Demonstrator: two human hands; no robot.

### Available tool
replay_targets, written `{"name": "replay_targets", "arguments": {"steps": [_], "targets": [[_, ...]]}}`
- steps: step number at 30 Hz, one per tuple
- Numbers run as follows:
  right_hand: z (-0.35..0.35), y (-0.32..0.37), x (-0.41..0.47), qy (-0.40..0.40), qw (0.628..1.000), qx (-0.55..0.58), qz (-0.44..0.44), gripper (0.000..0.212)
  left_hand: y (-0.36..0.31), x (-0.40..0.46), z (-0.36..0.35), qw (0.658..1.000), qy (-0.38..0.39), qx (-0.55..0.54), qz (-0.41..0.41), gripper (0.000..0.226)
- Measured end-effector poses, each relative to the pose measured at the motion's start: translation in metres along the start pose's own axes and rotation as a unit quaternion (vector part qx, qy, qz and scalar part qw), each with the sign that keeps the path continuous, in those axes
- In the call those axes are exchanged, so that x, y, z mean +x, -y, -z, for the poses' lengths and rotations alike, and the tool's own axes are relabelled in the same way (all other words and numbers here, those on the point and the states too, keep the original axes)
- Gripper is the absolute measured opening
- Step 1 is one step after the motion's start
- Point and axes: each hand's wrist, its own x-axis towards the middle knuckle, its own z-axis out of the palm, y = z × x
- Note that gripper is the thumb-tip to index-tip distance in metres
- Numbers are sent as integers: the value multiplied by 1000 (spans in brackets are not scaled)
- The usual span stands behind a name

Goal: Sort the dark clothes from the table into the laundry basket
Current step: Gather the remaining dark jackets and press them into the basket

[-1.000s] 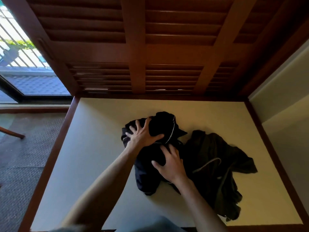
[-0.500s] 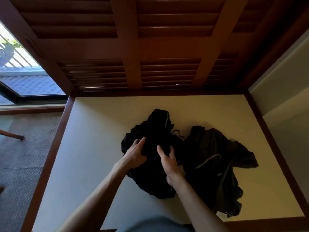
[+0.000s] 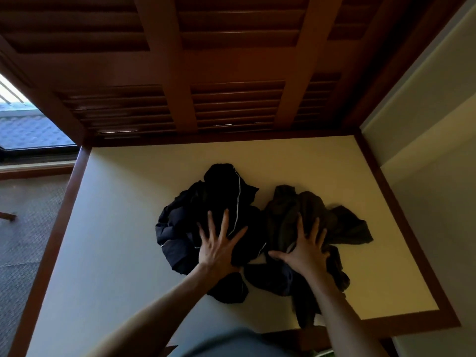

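Two crumpled dark garments lie side by side on the cream table top (image 3: pixel 123 228). The left one is a black garment (image 3: pixel 219 194) with a thin white stripe. The right one is a dark grey-green garment (image 3: pixel 291 212), and part of it hangs over the table's front edge. My left hand (image 3: pixel 219 246) lies flat on the black garment with its fingers spread. My right hand (image 3: pixel 306 248) lies flat on the grey-green garment, fingers spread too. No laundry basket is in view.
The table has a brown wooden rim (image 3: pixel 401 228). Dark wooden louvred shutters (image 3: pixel 231 99) rise behind it. A pale wall (image 3: pixel 425 124) stands at the right. Carpeted floor (image 3: pixel 25 228) and a window (image 3: pixel 28 130) are at the left.
Both hands let go of the black garment's folds and spread flat. My right hand moved right onto the grey-green garment. The view tilted down and closer.
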Motion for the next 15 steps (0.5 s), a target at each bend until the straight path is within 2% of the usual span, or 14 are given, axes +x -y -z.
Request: {"name": "replay_targets", "arguments": {"steps": [5,7,10,12,14,15], "targets": [[4,5,5,-26,1000,2,-3,138,0,22,19,998,11,7,61,98],[3,3,7,-35,999,16,4,137,-12,24,25,996,-31,50,71,99],[-4,0,4,-71,997,23,17,136,-34,19,17,989,-115,96,-20,92],[-10,2,-4,-124,991,27,39,134,-30,22,10,987,-98,100,-81,89],[-13,4,-11,-175,982,18,75,132,-15,33,7,993,-65,71,-64,96],[-12,5,-11,-175,981,5,89,131,-7,38,7,996,-55,64,-43,100]]}}
